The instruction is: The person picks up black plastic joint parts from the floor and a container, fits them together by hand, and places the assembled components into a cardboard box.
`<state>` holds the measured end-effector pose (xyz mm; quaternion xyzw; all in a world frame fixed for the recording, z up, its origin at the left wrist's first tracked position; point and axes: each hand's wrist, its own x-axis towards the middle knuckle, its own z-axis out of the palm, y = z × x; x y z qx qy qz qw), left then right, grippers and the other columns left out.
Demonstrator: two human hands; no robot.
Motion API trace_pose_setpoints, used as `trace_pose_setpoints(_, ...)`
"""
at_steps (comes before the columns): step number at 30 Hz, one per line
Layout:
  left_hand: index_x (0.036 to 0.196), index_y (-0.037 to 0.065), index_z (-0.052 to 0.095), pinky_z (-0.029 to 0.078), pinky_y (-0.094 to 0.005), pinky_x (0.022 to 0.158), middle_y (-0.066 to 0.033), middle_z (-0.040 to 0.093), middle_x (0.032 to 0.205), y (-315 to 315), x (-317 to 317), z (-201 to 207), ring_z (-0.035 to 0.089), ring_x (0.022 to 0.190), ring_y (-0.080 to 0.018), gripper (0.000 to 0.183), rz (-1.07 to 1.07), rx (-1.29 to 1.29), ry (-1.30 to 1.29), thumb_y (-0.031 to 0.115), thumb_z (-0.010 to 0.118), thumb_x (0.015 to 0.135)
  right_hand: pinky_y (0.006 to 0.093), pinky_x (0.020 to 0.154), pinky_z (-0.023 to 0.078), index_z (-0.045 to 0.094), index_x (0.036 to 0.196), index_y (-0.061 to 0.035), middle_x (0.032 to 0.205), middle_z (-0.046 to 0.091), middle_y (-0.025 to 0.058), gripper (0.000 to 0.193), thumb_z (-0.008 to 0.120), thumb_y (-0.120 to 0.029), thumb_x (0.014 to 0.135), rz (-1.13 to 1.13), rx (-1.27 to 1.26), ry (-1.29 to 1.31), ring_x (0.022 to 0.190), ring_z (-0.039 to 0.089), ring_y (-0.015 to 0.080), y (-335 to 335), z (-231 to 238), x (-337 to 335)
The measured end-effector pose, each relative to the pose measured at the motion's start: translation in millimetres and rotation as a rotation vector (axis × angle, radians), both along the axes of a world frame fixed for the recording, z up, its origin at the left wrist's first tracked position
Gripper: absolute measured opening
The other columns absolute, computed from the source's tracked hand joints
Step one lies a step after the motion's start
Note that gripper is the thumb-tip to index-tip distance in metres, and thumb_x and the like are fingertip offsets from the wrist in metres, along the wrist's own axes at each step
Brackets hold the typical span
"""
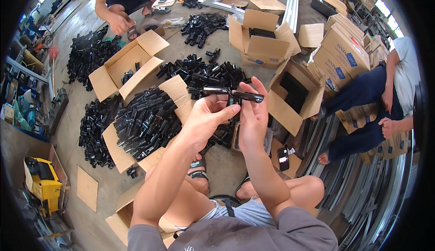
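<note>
A glossy black T-shaped tube fitting (252, 97) is held up in front of me, above the floor. My left hand (206, 115) grips it from the left, with the thumb pressed near its middle stem. On the other side, my right hand (253, 119) holds the right arm of the fitting, its fingers raised behind the tube. Beneath my hands lies a heap of similar black fittings (186, 69). An open carton (118, 153) by my left forearm is piled full of black fittings (147, 124).
An open carton (111, 75) holds a few fittings; another (297, 119) at right contains black parts. A phone (283, 159) lies near my right knee. Metal profiles (362, 192) cover the right floor. One person (131, 2) crouches far left; another (385, 97) sits at right.
</note>
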<state>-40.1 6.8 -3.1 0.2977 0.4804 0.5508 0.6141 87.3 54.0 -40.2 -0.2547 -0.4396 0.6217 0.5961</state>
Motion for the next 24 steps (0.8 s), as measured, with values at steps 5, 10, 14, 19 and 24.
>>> trace_pose_setpoints(5,0.118,0.009,0.067,0.051,-0.0255,0.083,0.0021,0.070,0.109,-0.1,-1.2,3.4,0.064,0.097,-0.0070,0.034,0.002,-0.017,-0.045,0.022,0.081,0.090,0.0266,0.087,0.049,0.057,0.130,-0.0031,0.121,0.064,0.0078,0.040,0.071,-0.001,0.093,-0.252,0.435,-0.453,0.103,0.061,0.0131,11.6,-11.0,25.9)
trace_pose_setpoints(10,0.120,0.006,0.067,0.054,-0.0255,0.082,0.0007,0.071,0.109,-2.0,-4.2,12.7,0.066,0.094,-0.0077,0.036,-0.078,0.013,-0.161,0.021,0.080,0.091,0.0274,0.090,0.050,0.055,0.118,-0.0031,0.112,0.068,0.0091,0.029,0.071,-0.001,0.095,-0.128,0.267,-0.052,0.099,0.063,0.0139,12.7,2.4,26.4)
trace_pose_setpoints(14,0.124,0.003,0.067,0.057,-0.0287,0.085,-0.0022,0.071,0.111,-5.2,-2.1,14.9,0.068,0.099,-0.0104,0.040,-0.184,0.004,-0.247,0.022,0.079,0.092,0.0316,0.093,0.052,0.048,0.117,-0.0047,0.112,0.068,0.0157,0.028,0.068,-0.003,0.097,-0.139,0.297,0.002,0.104,0.066,0.0199,9.8,-1.1,26.4)
trace_pose_setpoints(19,0.124,0.001,0.067,0.057,-0.0297,0.088,-0.0052,0.072,0.114,-5.2,-1.2,14.9,0.068,0.102,-0.0116,0.044,-0.253,0.008,-0.266,0.026,0.081,0.090,0.0403,0.098,0.054,0.043,0.115,-0.0050,0.117,0.067,0.0245,0.032,0.068,-0.002,0.096,-0.036,0.331,0.018,0.108,0.068,0.0282,12.4,1.4,31.7)
trace_pose_setpoints(24,0.127,0.002,0.068,0.054,-0.0298,0.084,-0.0059,0.073,0.117,-7.6,-1.4,15.2,0.066,0.102,-0.0107,0.048,-0.157,0.037,-0.179,0.022,0.084,0.086,0.0404,0.099,0.054,0.042,0.115,-0.0047,0.120,0.066,0.0253,0.031,0.067,-0.001,0.097,-0.078,0.349,0.016,0.110,0.068,0.0286,12.7,0.7,21.6)
